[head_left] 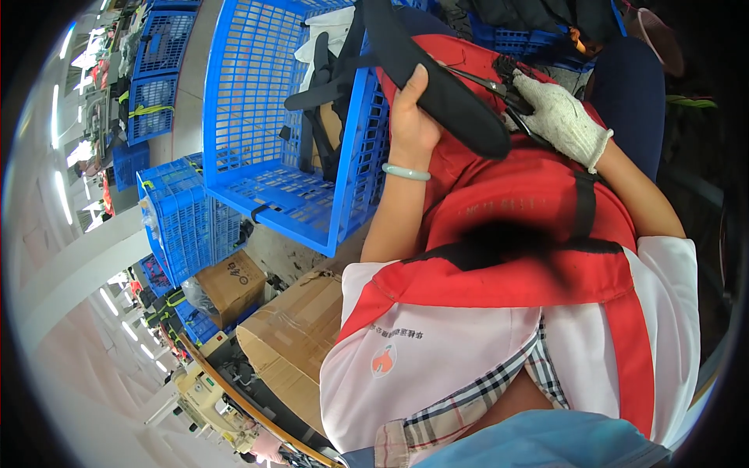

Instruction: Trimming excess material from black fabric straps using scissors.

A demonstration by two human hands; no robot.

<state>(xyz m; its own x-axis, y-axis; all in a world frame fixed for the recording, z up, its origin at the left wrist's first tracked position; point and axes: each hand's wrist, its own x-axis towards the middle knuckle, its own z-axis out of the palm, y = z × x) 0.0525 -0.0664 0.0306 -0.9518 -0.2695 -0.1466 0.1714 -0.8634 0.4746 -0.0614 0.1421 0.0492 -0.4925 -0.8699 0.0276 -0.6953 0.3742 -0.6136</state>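
My bare left hand [415, 113], with a pale bangle at the wrist, is closed round a long black padded strap [460, 117], its thumb lying on top. The strap's rounded end points toward my lap, over the red apron [507, 199]. To the right, my right hand [560, 118] wears a white knit glove and is closed on a pair of scissors [488, 84]. Their dark blades point left, toward the strap's far edge. Whether the blades touch it I cannot tell. A tuft of black threads [511, 69] lies beside the gloved fingers.
A blue plastic basket [269, 195] stands close at my left, with several black strap pieces [324, 101] in it. Another blue crate [507, 35] with dark material is ahead. Cardboard boxes [292, 335] and stacked blue crates [183, 222] stand farther left, near a sewing machine [203, 394].
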